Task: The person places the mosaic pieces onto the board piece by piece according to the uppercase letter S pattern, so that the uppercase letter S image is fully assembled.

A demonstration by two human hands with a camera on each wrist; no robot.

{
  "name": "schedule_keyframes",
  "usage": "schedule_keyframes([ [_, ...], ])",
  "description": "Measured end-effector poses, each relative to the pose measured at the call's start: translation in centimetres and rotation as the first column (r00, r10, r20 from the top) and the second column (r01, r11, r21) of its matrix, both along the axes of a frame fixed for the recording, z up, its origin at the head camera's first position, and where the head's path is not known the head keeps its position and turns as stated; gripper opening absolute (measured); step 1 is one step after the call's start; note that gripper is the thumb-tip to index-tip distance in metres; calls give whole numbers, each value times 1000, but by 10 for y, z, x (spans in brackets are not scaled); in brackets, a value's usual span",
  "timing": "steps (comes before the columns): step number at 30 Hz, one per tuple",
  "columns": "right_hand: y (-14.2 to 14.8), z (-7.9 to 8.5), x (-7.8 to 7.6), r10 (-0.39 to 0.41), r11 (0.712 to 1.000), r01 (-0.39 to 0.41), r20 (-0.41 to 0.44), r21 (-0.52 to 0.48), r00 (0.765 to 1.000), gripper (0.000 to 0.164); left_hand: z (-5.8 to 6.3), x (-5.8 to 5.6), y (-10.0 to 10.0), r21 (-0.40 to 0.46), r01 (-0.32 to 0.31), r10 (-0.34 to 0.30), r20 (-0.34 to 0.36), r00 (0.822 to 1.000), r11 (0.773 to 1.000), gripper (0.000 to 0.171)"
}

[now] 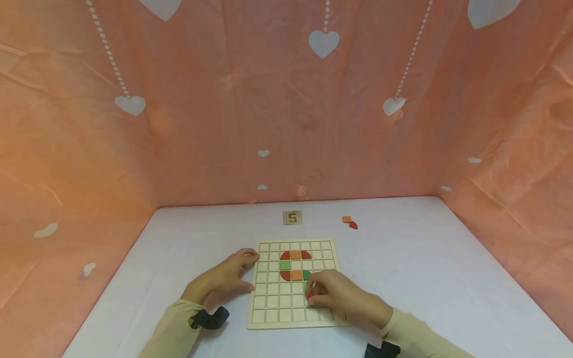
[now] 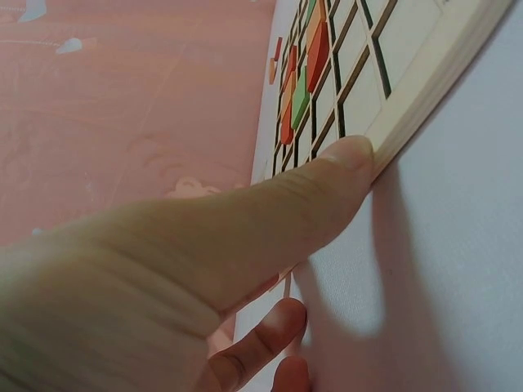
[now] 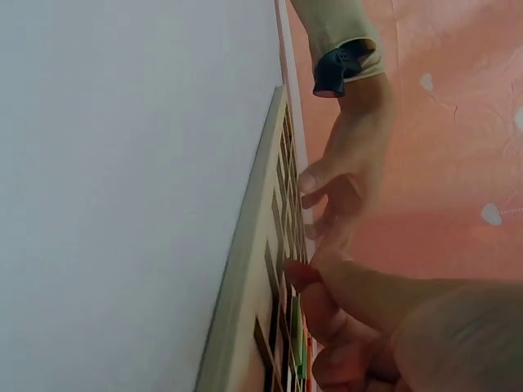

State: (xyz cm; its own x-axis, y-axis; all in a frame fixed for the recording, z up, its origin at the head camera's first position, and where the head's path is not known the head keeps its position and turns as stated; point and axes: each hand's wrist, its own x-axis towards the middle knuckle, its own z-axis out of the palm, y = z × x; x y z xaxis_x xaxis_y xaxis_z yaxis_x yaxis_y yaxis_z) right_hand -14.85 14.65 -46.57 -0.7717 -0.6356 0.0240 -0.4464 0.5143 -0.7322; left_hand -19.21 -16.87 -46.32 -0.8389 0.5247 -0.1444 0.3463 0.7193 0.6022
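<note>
A light wooden grid board [image 1: 271, 302] lies flat on the table. My left hand [image 1: 228, 273] rests at its left edge, thumb touching the rim and fingers loosely bent; the thumb contact shows in the left wrist view. Over the lower middle of the grid, my right hand [image 1: 337, 293] pinches a red quarter-circle piece [image 1: 310, 294] between thumb and fingers, partly hidden by them. In the grid sit red quarter-circles [image 1: 285, 255], orange squares [image 1: 296, 254], a light green square [image 1: 285, 265] and a dark green piece [image 1: 306, 274]. Another green piece [image 1: 306, 287] is mostly covered by the right hand.
Behind the board lies a small patterned card [image 1: 292, 218] with a brown figure like a 5 or S. To its right are a loose orange square [image 1: 346, 219] and a red quarter-circle [image 1: 353, 225]. An orange curtain [image 1: 286, 124] with white hearts surrounds the white table [image 1: 201, 233].
</note>
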Motion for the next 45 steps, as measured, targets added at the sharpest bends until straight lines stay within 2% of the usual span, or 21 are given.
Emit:
schedule_keyframes([
  [9,1,3,-1,-30,1000,30,35,-1,999,10,-2,-2,1,1,-32,32,31,999,999,81],
  [16,0,0,2,-71,997,70,8,28,997,9,-2,0,3,-2,-69,69,60,996,998,81],
  [25,-2,0,5,-116,990,117,-17,80,993,9,-2,-1,2,-9,-42,43,34,999,999,81],
  [36,-3,-2,7,-79,992,82,-28,97,996,5,0,0,2,-15,-48,48,30,998,999,80],
  [45,-3,-4,6,-59,995,62,-37,74,998,5,-1,0,2,4,-55,55,46,997,998,80],
])
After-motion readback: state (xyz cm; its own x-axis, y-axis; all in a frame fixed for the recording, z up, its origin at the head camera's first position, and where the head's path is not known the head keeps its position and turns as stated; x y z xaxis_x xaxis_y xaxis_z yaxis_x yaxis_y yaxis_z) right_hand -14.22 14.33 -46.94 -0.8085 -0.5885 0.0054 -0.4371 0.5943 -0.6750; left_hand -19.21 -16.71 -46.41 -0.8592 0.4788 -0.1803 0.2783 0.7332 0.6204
